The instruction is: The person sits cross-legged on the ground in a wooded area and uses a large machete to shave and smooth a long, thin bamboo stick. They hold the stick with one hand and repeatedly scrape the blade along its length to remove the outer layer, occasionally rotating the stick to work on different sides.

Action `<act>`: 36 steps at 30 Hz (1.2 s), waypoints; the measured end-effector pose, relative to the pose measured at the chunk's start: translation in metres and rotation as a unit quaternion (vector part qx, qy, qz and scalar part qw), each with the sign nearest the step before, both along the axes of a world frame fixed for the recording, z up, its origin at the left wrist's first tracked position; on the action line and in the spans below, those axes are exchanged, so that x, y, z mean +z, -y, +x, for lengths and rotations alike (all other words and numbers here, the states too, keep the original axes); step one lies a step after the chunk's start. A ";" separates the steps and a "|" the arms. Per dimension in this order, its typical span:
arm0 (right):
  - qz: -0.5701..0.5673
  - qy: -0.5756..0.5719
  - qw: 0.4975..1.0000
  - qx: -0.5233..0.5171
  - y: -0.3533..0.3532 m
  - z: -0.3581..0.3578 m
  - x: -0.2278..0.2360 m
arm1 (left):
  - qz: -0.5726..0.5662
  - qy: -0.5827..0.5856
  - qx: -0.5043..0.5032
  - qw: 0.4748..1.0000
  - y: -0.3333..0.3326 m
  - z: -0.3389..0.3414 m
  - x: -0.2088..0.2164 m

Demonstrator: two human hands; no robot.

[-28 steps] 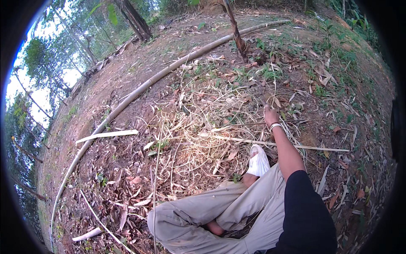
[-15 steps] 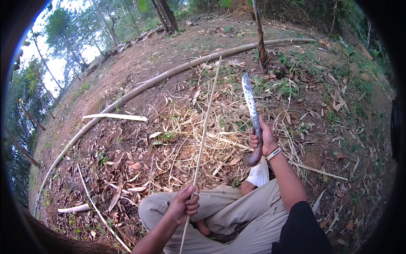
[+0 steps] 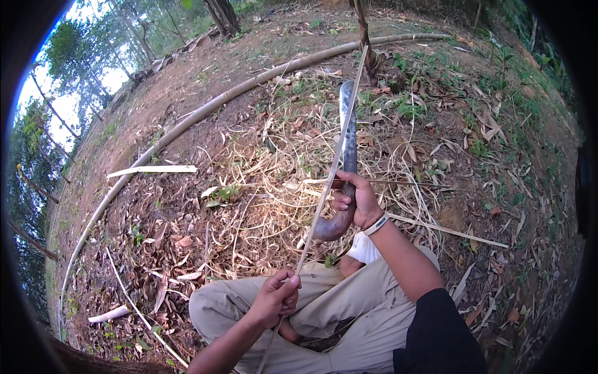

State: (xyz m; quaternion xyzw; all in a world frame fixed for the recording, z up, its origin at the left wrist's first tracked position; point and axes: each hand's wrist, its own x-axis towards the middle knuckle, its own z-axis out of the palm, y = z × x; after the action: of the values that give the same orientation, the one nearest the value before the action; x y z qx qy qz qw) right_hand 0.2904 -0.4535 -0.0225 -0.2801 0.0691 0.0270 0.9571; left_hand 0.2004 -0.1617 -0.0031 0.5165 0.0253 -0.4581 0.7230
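My left hand [image 3: 278, 298] is closed around a long, thin bamboo strip [image 3: 319, 209], low on its length and over my crossed legs. The strip slants up and to the right, its far tip near a small trunk. My right hand [image 3: 360, 201] grips the dark curved handle of a machete [image 3: 349, 140], whose mottled grey blade points up and away from me. In this view the strip crosses in front of the blade and passes beside the handle. Whether blade and strip touch I cannot tell.
A pile of pale curled shavings [image 3: 274, 187] covers the ground ahead. Beyond it a long bamboo pole [image 3: 218, 103] arcs across the slope. Split bamboo pieces [image 3: 152, 169] lie to the left, and a thin trunk [image 3: 367, 47] stands ahead. Dry leaves litter the soil.
My right hand has brought the machete leftward to the strip, turning its handle. The strip's upper end has swung right, so it crosses the blade. The view has shifted slightly.
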 end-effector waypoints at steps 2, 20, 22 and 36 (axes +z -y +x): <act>0.014 0.003 1.000 -0.005 -0.002 -0.002 0.006 | 0.001 -0.003 -0.003 1.000 -0.002 0.000 0.000; -0.571 0.076 0.801 -0.165 -0.039 -0.012 0.007 | 0.012 0.063 0.108 0.992 0.038 0.075 0.015; -0.714 0.128 0.671 -0.152 -0.040 -0.016 0.013 | -0.013 0.042 0.130 0.991 0.034 0.081 0.008; -0.844 0.267 0.451 -0.109 -0.078 -0.011 -0.039 | -0.117 -0.092 0.184 0.972 0.011 0.073 -0.030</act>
State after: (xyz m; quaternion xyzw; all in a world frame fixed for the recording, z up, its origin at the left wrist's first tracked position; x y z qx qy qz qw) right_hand 0.2797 -0.3753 -0.0610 -0.9342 -0.1712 -0.2257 0.2169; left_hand 0.2737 -0.1731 -0.0327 0.3709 0.1327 -0.3623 0.8447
